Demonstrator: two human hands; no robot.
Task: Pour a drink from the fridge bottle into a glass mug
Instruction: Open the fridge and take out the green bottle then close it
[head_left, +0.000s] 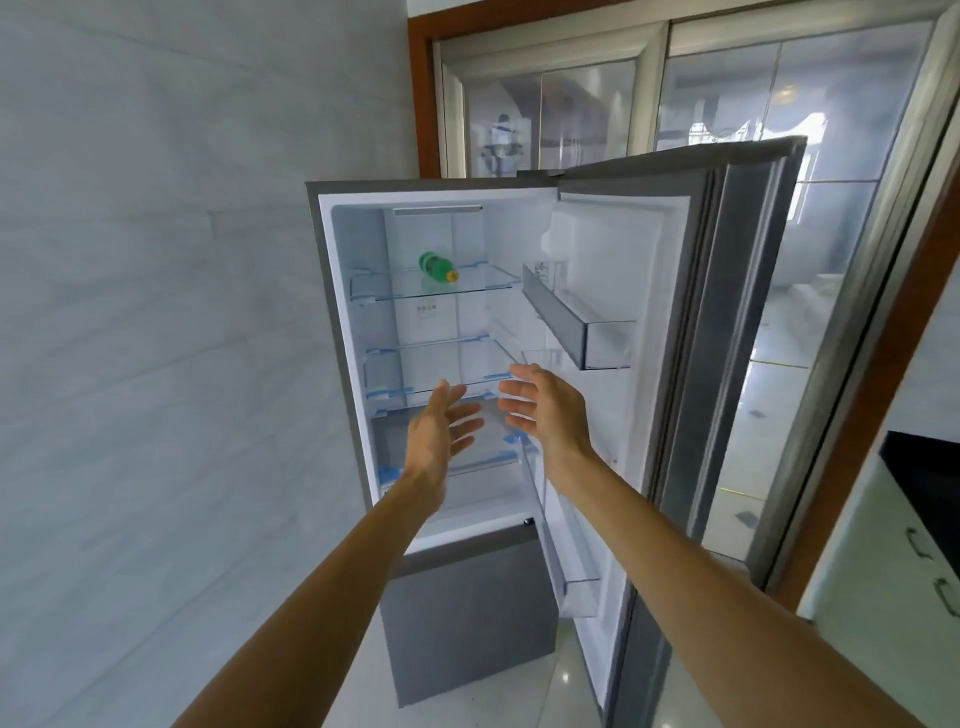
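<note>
A green bottle (437, 267) with a yellow cap lies on its side on the top glass shelf (493, 286) of the fridge (332, 312), cap pointing toward me. The fridge door (727, 338) stands swung open to the right. My left hand (441, 431) and my right hand (545, 410) are both raised in front of the lower shelves, palms facing each other, fingers spread and holding nothing. They are well below the bottle. No glass mug is in view.
A white tiled wall (156, 312) runs along the left of the fridge. Clear door bins (582, 325) jut from the open door. Behind it are sliding glass doors (727, 93) in a wood frame. A counter with cabinet handles (930, 561) sits at the right edge.
</note>
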